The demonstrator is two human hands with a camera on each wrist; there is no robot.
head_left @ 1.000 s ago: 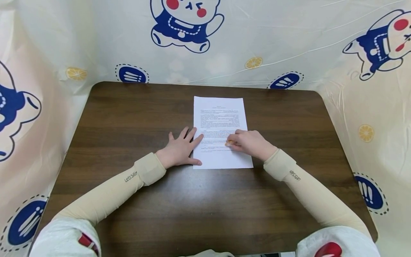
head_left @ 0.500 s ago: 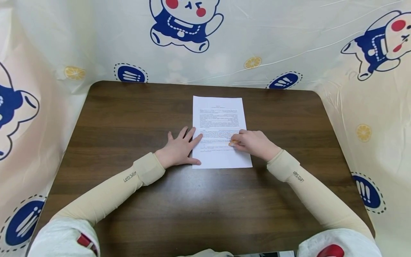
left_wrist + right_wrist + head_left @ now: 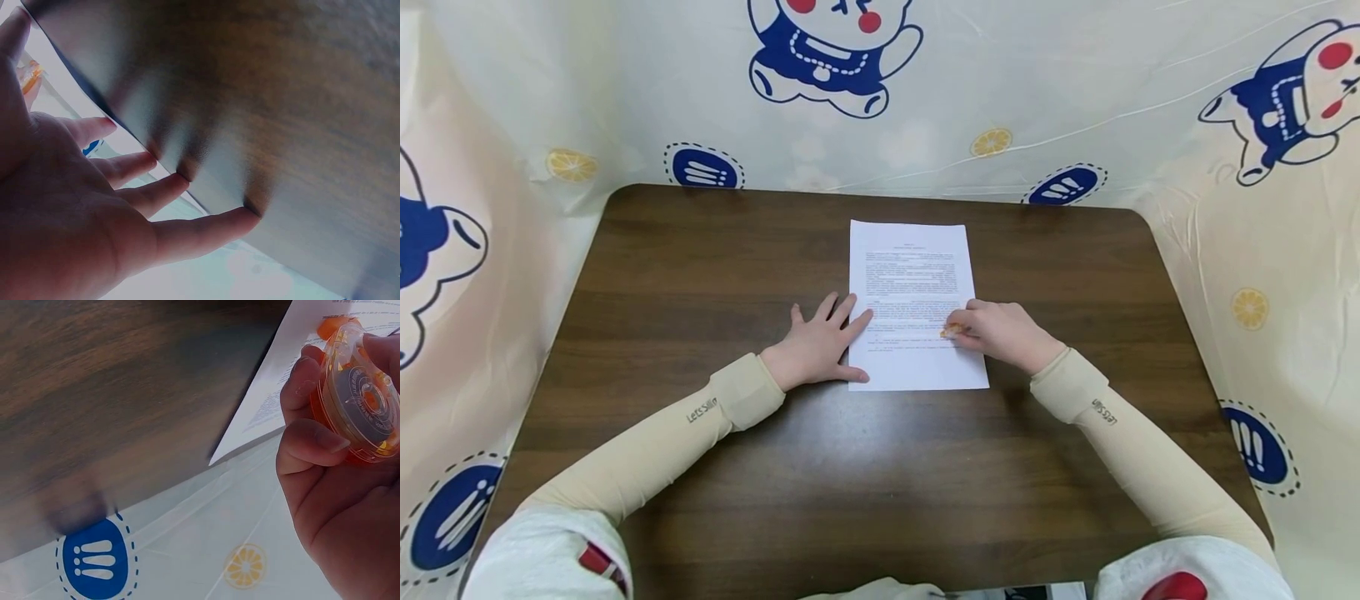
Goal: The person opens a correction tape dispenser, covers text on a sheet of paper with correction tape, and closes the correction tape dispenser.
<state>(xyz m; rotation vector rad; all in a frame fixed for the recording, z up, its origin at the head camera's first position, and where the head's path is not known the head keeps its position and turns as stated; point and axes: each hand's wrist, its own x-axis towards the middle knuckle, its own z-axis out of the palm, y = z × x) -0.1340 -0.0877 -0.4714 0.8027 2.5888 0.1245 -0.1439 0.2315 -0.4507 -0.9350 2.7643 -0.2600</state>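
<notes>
A printed sheet of paper [image 3: 910,371] lies flat on the brown table [image 3: 850,483]. My left hand [image 3: 811,348] rests with spread fingers at the sheet's left edge, thumb and fingertips on the paper and table. In the right wrist view, my right hand [image 3: 331,487] grips a clear and orange correction tape [image 3: 365,403] with a grey disc inside, thumb on one side and curled fingers on the other. Its orange tip points at the printed lines. From the head view, the correction tape [image 3: 952,331] is mostly hidden by the right hand, over the lower right text.
A pale curtain [image 3: 820,150] with cartoon prints hangs around the table's back and sides. Part of a pale object [image 3: 1063,591] shows at the table's front edge, near the right sleeve [image 3: 1187,567].
My right hand has slid to the right across the lower text with the correction tape in its grip. The left hand has stayed in place on the sheet's edge.
</notes>
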